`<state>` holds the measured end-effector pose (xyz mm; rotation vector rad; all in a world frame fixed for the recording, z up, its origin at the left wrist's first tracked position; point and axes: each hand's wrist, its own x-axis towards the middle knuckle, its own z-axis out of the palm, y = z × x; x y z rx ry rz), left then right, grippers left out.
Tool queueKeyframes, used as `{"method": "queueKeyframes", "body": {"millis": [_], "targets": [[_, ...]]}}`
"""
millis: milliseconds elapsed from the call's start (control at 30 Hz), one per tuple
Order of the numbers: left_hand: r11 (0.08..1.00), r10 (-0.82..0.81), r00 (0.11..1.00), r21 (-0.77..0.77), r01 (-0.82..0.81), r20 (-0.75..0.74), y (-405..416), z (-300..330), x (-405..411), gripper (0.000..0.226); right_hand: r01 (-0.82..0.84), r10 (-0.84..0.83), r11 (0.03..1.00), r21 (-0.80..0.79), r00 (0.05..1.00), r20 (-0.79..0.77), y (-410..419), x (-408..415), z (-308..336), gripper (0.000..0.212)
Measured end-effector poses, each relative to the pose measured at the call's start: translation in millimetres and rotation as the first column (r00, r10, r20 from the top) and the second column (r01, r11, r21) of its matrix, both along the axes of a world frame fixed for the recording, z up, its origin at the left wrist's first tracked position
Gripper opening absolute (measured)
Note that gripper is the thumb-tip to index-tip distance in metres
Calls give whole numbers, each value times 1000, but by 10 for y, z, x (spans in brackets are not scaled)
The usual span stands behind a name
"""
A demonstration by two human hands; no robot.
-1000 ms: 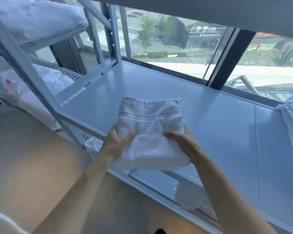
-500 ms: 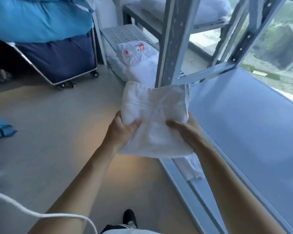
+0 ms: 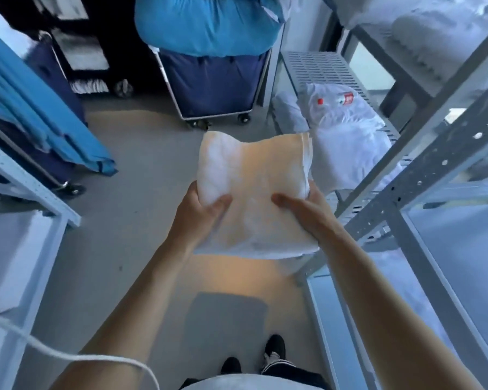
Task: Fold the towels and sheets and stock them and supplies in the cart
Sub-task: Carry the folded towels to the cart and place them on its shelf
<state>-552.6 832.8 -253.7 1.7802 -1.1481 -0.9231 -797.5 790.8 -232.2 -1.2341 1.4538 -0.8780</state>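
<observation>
A folded white towel (image 3: 251,175) is held flat in the air over the grey floor, in the middle of the view, lit orange on top. My left hand (image 3: 200,212) grips its near left edge with the thumb on top. My right hand (image 3: 304,209) grips its near right edge, thumb lying across the top. The fingers of both hands are hidden under the towel.
A navy laundry cart (image 3: 214,85) heaped with blue linen stands ahead. A grey metal shelf rack (image 3: 423,175) runs along the right, with white bagged linen (image 3: 347,128) on a low shelf. Blue sheets (image 3: 40,116) hang over another cart at left, by a white shelf (image 3: 26,192).
I have turned left, away from the shelf by the window, and carried the folded towel off the shelf out over the floor. Both hands keep their grip on it.
</observation>
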Motion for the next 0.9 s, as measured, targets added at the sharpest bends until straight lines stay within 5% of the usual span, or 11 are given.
{"method": "queueKeyframes", "body": {"millis": [167, 367, 900], "targets": [[996, 92, 996, 20, -92, 1, -215, -48, 327, 50, -81, 81, 997, 5, 997, -17, -434, 366, -46, 71], [981, 196, 980, -7, -196, 34, -712, -88, 586, 56, -209, 209, 978, 7, 977, -27, -1183, 715, -92, 49], [926, 373, 925, 40, -376, 65, -2592, -42, 768, 70, -440, 439, 898, 1, 898, -29, -3496, 1134, -65, 70]]}}
